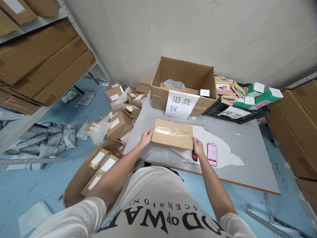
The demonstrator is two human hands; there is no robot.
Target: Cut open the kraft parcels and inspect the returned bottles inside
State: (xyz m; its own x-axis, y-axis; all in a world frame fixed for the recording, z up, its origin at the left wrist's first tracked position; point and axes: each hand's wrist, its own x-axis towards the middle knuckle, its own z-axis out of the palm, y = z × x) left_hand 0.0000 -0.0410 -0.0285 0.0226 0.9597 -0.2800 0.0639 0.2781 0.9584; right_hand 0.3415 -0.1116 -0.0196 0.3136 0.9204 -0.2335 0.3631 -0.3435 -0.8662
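A brown cardboard box [172, 135] with clear tape along its top is held level over the near part of the grey table [250, 145]. My left hand [146, 137] grips its left end, fingers closed on the edge. At the opposite end, my right hand [198, 146] is closed on the right edge. A red and black box cutter [194, 155] lies just below my right hand, partly covered by it. To the right, a phone [212, 154] with a lit pink screen rests on white paper [224, 149].
At the table's back stand a large open carton [158, 96] with a paper sign and a black crate [237, 117] of booklets and green boxes. Parcels [120, 124] are heaped left of the table. An open carton [76, 180] of boxes sits at my left; shelves [61, 15] flank both sides.
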